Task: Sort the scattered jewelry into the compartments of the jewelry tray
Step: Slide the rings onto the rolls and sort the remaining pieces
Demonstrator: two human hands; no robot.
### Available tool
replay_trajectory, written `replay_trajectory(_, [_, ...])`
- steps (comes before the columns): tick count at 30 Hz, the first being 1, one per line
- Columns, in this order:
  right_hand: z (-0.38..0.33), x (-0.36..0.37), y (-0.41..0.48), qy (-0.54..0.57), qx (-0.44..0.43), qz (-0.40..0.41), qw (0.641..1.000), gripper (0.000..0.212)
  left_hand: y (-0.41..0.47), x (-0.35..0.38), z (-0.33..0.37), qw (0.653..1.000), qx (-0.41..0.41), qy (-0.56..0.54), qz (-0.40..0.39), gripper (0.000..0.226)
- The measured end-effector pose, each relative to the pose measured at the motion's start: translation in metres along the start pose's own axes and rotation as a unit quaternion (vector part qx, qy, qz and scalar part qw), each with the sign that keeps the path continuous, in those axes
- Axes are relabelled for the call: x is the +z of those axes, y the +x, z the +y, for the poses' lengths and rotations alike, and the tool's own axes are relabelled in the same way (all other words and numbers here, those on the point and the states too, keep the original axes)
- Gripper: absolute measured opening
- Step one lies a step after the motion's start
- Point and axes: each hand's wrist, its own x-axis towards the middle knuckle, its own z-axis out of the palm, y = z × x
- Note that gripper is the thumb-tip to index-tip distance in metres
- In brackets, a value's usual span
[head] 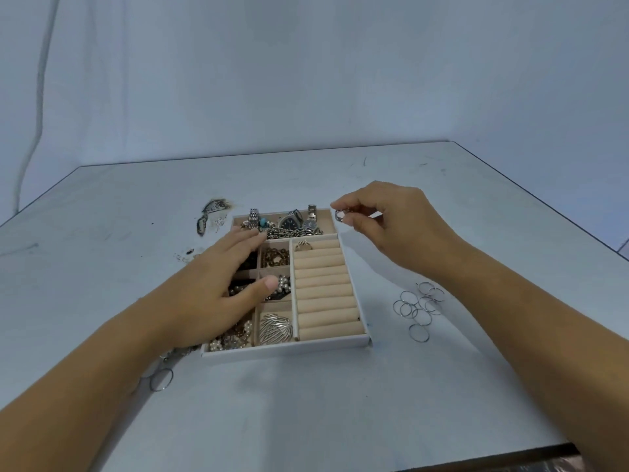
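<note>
Right hand (391, 226) pinches a ring (339, 215) in its fingertips, just beyond the tray's (286, 347) far right corner.
Left hand (218, 281) lies flat, fingers straight, over the tray's left compartments of beads and chains. Watches (299, 221) fill the far compartment, and a second ring (303, 246) sits at the far end of the rolls. Thin hoops (418, 306) cluster on the table (306, 403) right of the tray, apart from it.

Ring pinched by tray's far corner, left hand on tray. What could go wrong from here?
The right hand pinches the ring near the far rim of the tray; a slip might land it on the table. The left hand lies across the small compartments and might drag beads out.
</note>
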Motion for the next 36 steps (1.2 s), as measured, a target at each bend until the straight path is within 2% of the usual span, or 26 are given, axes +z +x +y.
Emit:
replay_trajectory(5, [-0.011,0.0,0.016,-0.047,0.026,-0.072,0.996,0.019,0.0,0.004,-0.002,1.0,-0.006,-0.006,-0.006,0.095])
replay_trajectory(8, [-0.006,0.012,0.012,-0.008,0.038,-0.049,0.998,0.018,-0.001,0.004,-0.002,1.0,-0.005,-0.013,-0.012,0.094])
replay_trajectory(12, [0.0,0.024,0.007,0.014,0.006,-0.04,0.999,0.018,-0.001,0.005,-0.004,1.0,-0.008,-0.018,-0.011,0.095])
replay_trajectory(19, [0.005,0.028,0.006,-0.056,-0.012,-0.036,0.998,0.008,-0.002,0.005,-0.006,1.0,-0.008,-0.019,-0.009,0.095])
replay_trajectory(23, [0.006,0.033,0.008,-0.083,-0.02,-0.053,0.995,0.004,-0.001,0.006,-0.005,1.0,-0.008,-0.021,-0.004,0.095])
replay_trajectory(36, [0.005,0.025,0.013,-0.1,0.029,-0.147,0.984,0.01,-0.002,0.006,-0.005,1.0,-0.01,-0.023,-0.003,0.096])
